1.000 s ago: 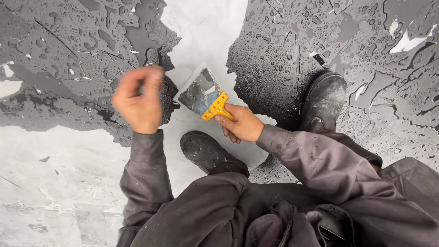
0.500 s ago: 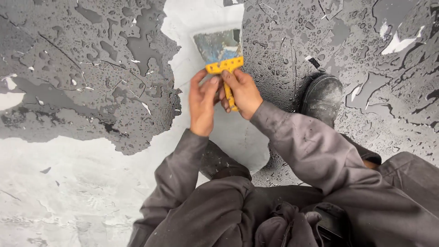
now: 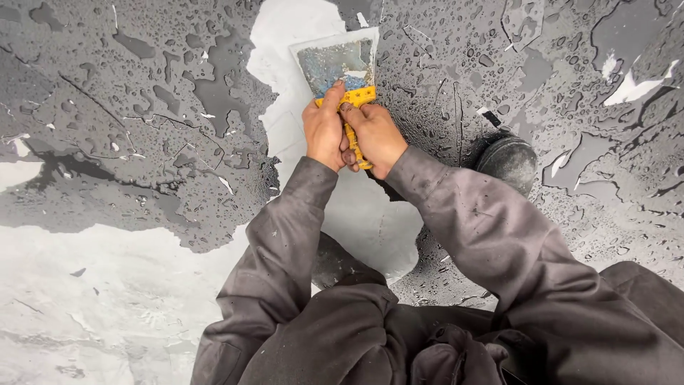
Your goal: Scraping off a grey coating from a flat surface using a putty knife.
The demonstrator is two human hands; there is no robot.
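The fingers of the left hand are clenched around the yellow plastic handle of a wide flat metal scraper, with the forefinger stretched forward onto the yellow collar at the base of the blade. The right hand grips the same handle from the other side, its fingers wrapped round the grip so that both hands touch each other over it. The scraper lies ahead of the person, blade flat against the floor, its long axis running away from the body and leaning slightly to the left; the broad edge points forward, the handle end back toward the wrists.

The blade is smeared with grey and rests on a pale bare strip where the coating is gone. Either side of that strip the floor is dark grey, wet and beaded with drops, with torn flakes curling at the margins. A larger pale area spreads at the lower left.

Both arms are in dark grey work sleeves. A dark rounded boot toe shows just right of the right forearm. Most of the handle is hidden inside the two fists, and the other foot is mostly covered by the knees.
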